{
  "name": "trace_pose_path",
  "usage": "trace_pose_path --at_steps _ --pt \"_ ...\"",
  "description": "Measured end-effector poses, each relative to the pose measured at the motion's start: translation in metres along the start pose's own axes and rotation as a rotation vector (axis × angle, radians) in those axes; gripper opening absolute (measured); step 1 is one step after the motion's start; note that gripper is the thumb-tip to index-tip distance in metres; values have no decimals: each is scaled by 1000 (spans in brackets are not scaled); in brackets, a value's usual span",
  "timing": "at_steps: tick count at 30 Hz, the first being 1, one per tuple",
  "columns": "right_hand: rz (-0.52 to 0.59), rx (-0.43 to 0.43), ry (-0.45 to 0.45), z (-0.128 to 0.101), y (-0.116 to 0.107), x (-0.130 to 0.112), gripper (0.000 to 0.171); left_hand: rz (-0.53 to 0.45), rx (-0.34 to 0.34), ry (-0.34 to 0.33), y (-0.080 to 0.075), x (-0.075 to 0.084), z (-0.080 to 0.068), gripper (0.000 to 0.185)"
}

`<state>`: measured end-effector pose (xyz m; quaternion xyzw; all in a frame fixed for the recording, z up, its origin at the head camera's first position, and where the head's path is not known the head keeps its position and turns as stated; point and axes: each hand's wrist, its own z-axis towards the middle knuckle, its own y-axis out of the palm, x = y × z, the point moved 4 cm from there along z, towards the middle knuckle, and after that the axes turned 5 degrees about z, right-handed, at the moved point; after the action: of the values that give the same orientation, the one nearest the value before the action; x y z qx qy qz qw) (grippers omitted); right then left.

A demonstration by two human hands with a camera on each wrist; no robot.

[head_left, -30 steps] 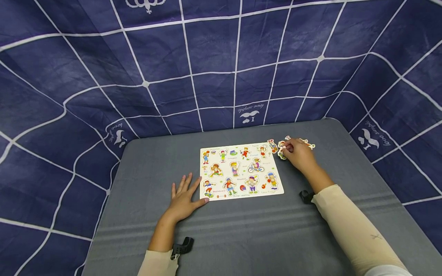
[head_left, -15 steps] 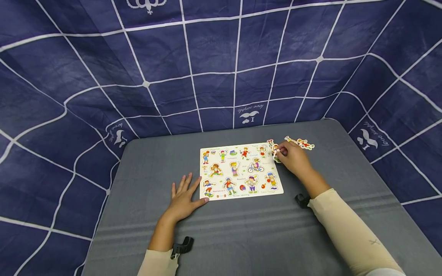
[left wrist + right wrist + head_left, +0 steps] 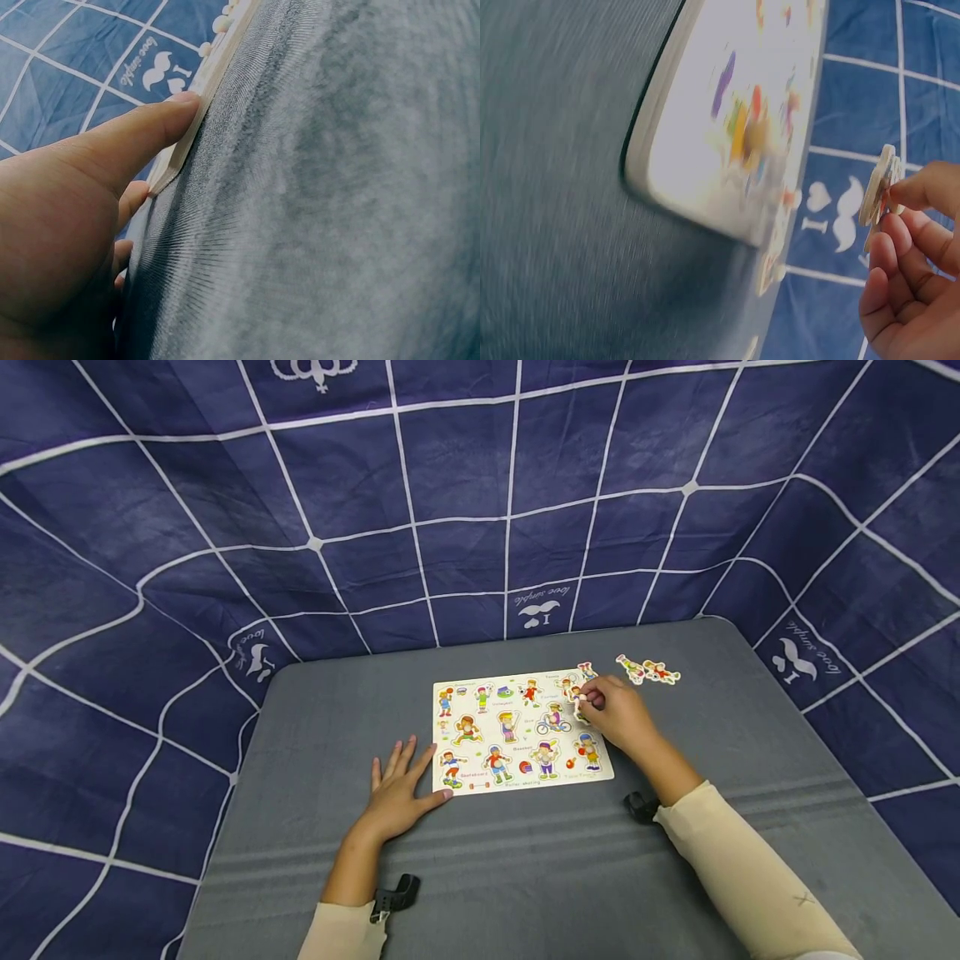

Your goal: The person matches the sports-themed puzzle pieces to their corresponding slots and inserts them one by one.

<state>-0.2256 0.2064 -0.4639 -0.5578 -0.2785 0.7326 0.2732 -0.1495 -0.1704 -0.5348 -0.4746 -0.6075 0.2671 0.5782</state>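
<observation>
A white puzzle board [image 3: 480, 777] printed with sporting children lies on the grey table. My left hand [image 3: 395, 802] rests beside its left edge with fingers spread, the thumb touching the lower left corner; in the left wrist view the thumb [image 3: 150, 131] lies on the board's edge. Above the board's right side, my right hand [image 3: 618, 714] pinches a puzzle piece [image 3: 579, 708] between thumb and fingers. The right wrist view shows that wooden piece [image 3: 877, 187] on edge, held off the board; its picture is mostly hidden.
Two loose figure pieces, one pink and green [image 3: 630, 668], one red [image 3: 662, 672], lie beyond my right hand. Another piece [image 3: 587, 670] sits at the board's upper right corner. A blue cloth with white lines [image 3: 465, 560] hangs behind the grey table [image 3: 525, 868].
My right hand has carried the puzzle piece leftward from the loose pieces to above the board's right side, uncovering the two pieces behind it. The left hand stays put.
</observation>
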Motion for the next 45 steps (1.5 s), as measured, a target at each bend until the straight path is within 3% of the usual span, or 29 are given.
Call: trace_pose_path --at_steps 19,30,38,45 --pt "84 -37 -85 -11 26 -40 11 0 6 -4 -1 0 -1 92" --pt "95 -86 -98 -14 56 -61 9 -7 41 7 1 -3 -2 92" --pt "100 -136 -107 -20 78 -76 11 1 11 -6 1 -3 -2 92" --pt "84 -157 -124 -22 96 -85 11 -2 33 3 -1 -1 -1 91"
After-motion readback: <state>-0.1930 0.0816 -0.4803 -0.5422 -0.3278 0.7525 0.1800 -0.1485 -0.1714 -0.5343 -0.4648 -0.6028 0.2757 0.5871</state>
